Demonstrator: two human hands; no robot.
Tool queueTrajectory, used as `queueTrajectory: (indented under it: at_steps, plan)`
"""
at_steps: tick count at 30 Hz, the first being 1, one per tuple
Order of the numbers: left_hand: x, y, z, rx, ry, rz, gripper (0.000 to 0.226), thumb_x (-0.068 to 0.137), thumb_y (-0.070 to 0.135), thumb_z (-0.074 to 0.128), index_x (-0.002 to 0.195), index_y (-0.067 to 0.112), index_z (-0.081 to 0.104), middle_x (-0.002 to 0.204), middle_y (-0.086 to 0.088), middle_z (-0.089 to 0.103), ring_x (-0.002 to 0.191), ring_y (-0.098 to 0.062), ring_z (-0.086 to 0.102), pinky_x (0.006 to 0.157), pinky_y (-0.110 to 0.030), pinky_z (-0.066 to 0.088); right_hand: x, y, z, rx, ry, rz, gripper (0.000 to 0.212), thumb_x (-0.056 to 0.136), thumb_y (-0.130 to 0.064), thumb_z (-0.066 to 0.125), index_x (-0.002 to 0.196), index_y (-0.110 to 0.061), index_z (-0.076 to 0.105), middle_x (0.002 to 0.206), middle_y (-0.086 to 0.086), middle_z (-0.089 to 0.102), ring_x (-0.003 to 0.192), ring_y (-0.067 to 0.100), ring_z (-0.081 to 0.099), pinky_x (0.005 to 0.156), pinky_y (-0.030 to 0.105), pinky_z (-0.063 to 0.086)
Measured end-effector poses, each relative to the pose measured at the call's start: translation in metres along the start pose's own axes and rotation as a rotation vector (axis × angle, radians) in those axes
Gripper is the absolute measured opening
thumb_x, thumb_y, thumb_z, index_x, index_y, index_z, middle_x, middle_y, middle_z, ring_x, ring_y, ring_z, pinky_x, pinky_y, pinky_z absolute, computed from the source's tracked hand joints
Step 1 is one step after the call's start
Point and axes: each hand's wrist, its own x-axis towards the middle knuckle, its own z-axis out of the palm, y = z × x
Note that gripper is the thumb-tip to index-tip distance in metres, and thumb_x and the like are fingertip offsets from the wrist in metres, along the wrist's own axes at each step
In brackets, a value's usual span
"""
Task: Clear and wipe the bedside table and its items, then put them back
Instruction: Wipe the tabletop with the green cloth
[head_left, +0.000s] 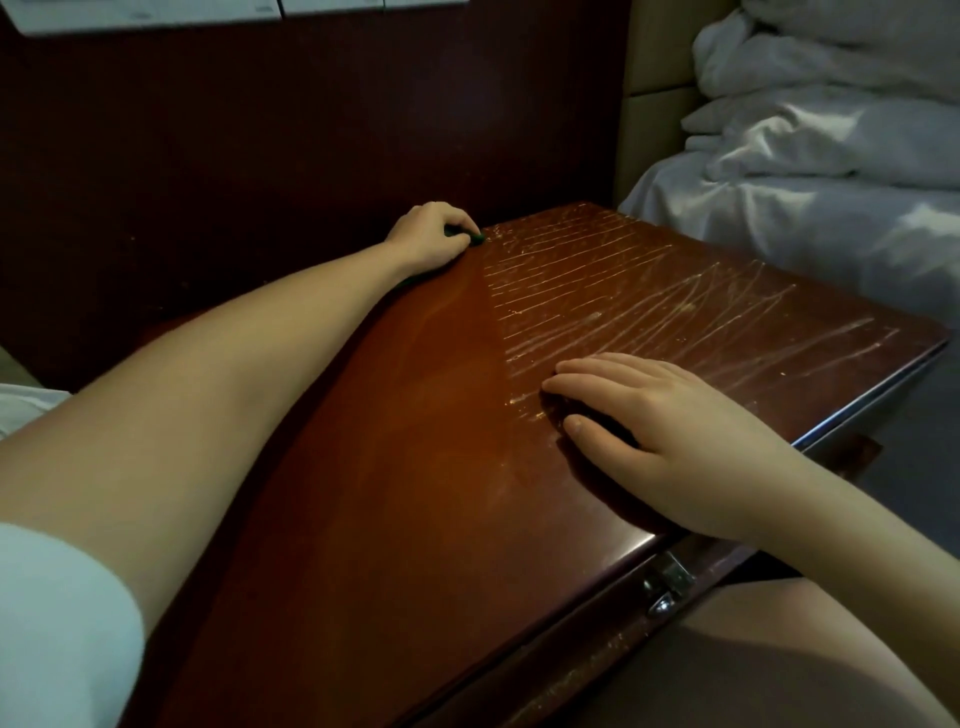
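Left hand (431, 236) grips a green cloth (475, 238) at the counter's (415, 493) back corner, right hand (649, 415) lies flat; cloth might drop behind.

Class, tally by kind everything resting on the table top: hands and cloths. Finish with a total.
Hands: 2 (left hand, right hand)
Cloths: 1 (green cloth, gripped by the left hand)
Total: 3
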Motion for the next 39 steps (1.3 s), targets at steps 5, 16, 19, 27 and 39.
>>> queueTrajectory:
  at_steps: [5, 16, 19, 27, 39]
  plan:
    - [-0.014, 0.003, -0.001, 0.001, 0.006, 0.064, 0.022, 0.093, 0.021, 0.055, 0.111, 0.022, 0.068, 0.124, -0.001, 0.059, 0.118, -0.017, 0.052, 0.099, -0.032, 0.04, 0.0, 0.001, 0.0, -0.001, 0.004, -0.006, 0.084, 0.07, -0.063, -0.004, 0.144, -0.037, 0.029, 0.149, -0.02, 0.028, 0.137, -0.002, 0.017, 0.102, 0.013, 0.002]
    - [-0.067, 0.015, -0.012, -0.044, -0.022, 0.226, 0.019, 0.091, 0.018, 0.058, 0.105, 0.022, 0.07, 0.11, 0.01, 0.06, 0.108, -0.009, 0.055, 0.099, -0.032, 0.043, -0.001, -0.002, -0.001, 0.012, 0.009, -0.002, 0.05, 0.096, -0.051, 0.021, 0.143, -0.035, 0.031, 0.149, -0.017, 0.029, 0.138, 0.0, 0.018, 0.103, 0.014, 0.006]
    - [-0.09, 0.022, -0.016, -0.07, -0.04, 0.273, 0.019, 0.09, 0.017, 0.058, 0.103, 0.025, 0.07, 0.107, 0.013, 0.059, 0.106, -0.006, 0.055, 0.1, -0.033, 0.044, -0.001, -0.003, -0.002, 0.019, 0.004, 0.008, 0.053, 0.092, -0.047, 0.025, 0.143, -0.035, 0.031, 0.149, -0.017, 0.029, 0.138, 0.001, 0.019, 0.105, 0.015, 0.008]
    - [-0.171, 0.048, -0.034, -0.111, -0.127, 0.394, 0.021, 0.087, 0.026, 0.056, 0.102, 0.029, 0.07, 0.111, 0.013, 0.062, 0.108, -0.002, 0.055, 0.099, -0.038, 0.044, -0.001, -0.001, -0.002, 0.049, 0.016, 0.01, 0.053, 0.091, -0.047, 0.029, 0.142, -0.035, 0.033, 0.148, -0.016, 0.032, 0.137, 0.0, 0.022, 0.11, 0.02, 0.013]
    - [-0.22, 0.065, -0.042, -0.156, -0.186, 0.486, 0.023, 0.087, 0.027, 0.056, 0.105, 0.03, 0.07, 0.112, 0.017, 0.061, 0.11, 0.003, 0.052, 0.098, -0.027, 0.042, -0.002, -0.002, -0.001, 0.056, 0.033, 0.029, 0.046, 0.096, -0.038, 0.038, 0.142, -0.03, 0.037, 0.148, -0.011, 0.035, 0.137, 0.004, 0.025, 0.107, 0.017, 0.015]
